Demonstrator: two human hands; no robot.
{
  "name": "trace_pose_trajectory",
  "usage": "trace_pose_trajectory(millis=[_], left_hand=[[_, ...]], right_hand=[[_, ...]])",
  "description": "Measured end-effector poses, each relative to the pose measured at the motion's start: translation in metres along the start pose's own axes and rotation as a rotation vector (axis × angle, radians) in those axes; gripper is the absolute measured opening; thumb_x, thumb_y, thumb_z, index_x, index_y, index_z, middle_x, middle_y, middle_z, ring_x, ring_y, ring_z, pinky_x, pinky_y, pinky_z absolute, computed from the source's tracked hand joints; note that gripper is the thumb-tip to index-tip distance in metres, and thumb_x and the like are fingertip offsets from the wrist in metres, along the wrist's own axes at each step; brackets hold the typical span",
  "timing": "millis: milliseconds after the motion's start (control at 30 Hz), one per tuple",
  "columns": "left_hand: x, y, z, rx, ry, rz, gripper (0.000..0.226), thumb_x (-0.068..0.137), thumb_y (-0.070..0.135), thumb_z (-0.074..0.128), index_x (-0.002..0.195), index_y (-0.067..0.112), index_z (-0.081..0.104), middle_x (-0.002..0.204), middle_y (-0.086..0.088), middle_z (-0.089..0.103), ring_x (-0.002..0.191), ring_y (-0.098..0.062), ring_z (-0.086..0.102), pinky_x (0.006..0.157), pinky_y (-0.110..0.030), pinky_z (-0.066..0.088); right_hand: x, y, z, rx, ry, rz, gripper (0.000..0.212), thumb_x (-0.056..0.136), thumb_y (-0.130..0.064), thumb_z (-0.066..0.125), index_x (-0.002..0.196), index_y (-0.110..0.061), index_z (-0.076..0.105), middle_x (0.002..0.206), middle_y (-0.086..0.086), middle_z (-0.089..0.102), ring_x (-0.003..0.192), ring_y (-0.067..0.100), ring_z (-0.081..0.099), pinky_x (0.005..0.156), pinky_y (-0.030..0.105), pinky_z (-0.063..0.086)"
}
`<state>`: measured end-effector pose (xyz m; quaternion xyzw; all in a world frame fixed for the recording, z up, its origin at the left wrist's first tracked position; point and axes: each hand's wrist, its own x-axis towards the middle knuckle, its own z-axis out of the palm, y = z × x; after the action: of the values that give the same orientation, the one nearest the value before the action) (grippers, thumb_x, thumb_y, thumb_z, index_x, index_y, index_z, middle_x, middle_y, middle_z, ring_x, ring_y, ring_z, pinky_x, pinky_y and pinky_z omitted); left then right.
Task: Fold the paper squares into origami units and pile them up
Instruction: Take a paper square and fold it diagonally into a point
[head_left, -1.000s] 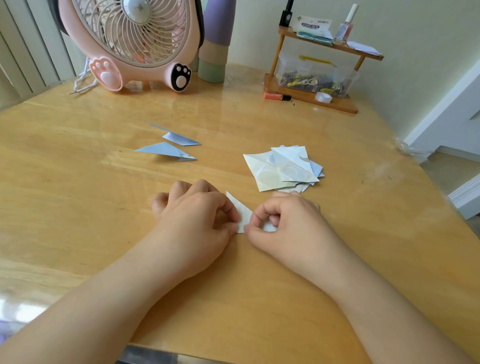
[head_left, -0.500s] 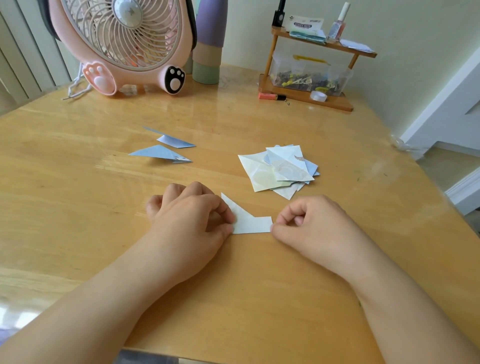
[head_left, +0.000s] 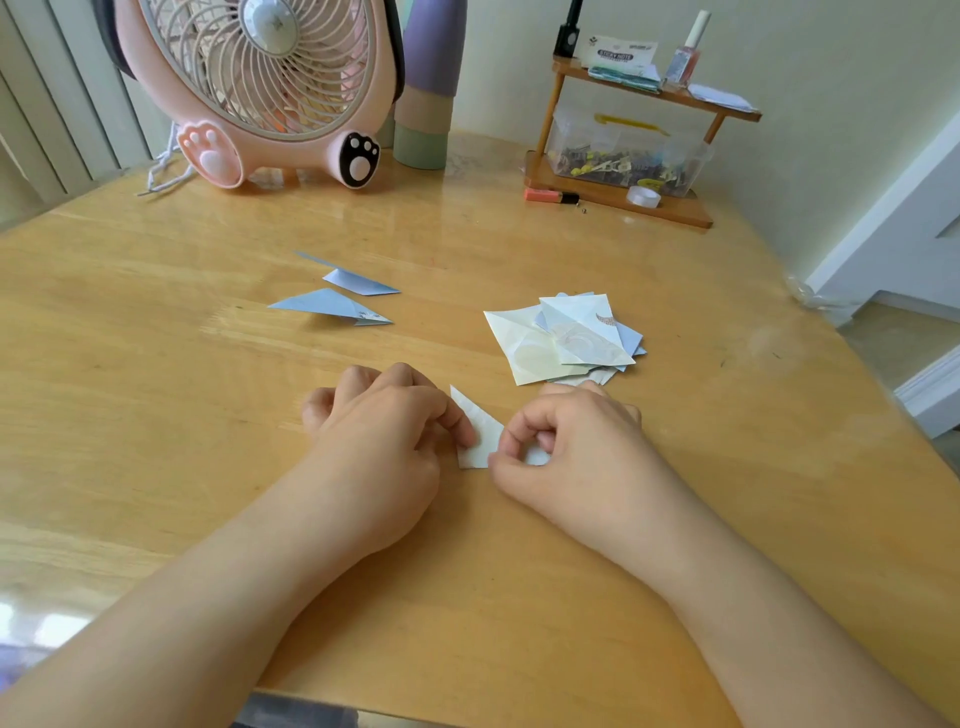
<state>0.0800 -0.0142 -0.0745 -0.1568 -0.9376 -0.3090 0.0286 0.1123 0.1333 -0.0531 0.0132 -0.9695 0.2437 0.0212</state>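
Wooden table (head_left: 156, 415), head view: my left hand (head_left: 384, 447) pins the paper (head_left: 480, 436) with curled fingers; my right hand (head_left: 566, 447) pinches its near corner. Step: creasing a unit. Next: press flat, add to units (head_left: 332, 306); squares (head_left: 566, 338) wait just beyond.

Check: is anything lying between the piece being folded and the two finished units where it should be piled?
Nothing visible. The paper piece, held by the left hand and right hand, faces bare wooden table up to the folded units.
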Motion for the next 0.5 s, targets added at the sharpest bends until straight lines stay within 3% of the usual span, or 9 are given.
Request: trace_pose_trajectory(millis=[167, 367, 500], left_hand=[[0.001, 0.003, -0.001, -0.005, -0.005, -0.028, 0.049, 0.084, -0.002, 0.039, 0.07, 0.044, 0.051, 0.1, 0.018, 0.049, 0.105, -0.009, 0.029, 0.091, -0.027, 0.014], [0.001, 0.002, 0.0, 0.004, -0.01, -0.035, 0.043, 0.086, 0.002, 0.04, 0.081, 0.039, 0.06, 0.102, 0.018, 0.049, 0.108, -0.01, 0.03, 0.086, -0.025, 0.012], [-0.001, 0.002, -0.002, 0.003, -0.007, -0.007, 0.034, 0.089, 0.012, 0.044, 0.074, 0.041, 0.053, 0.1, 0.018, 0.049, 0.107, -0.009, 0.03, 0.089, -0.027, 0.014]], right_hand=[[0.003, -0.006, 0.009, 0.035, -0.001, -0.039, 0.028, 0.075, -0.033, 0.068, 0.053, -0.033, 0.051, 0.062, -0.01, 0.04, 0.079, 0.0, 0.038, 0.083, 0.026, 0.027], [0.004, -0.008, 0.014, 0.027, 0.018, -0.084, 0.024, 0.074, -0.032, 0.068, 0.056, -0.033, 0.053, 0.063, -0.011, 0.04, 0.08, 0.005, 0.038, 0.087, 0.027, 0.027], [0.004, 0.002, 0.0, 0.197, 0.055, -0.047, 0.019, 0.068, -0.043, 0.075, 0.064, -0.032, 0.06, 0.071, -0.012, 0.041, 0.082, 0.003, 0.04, 0.082, 0.026, 0.034]])
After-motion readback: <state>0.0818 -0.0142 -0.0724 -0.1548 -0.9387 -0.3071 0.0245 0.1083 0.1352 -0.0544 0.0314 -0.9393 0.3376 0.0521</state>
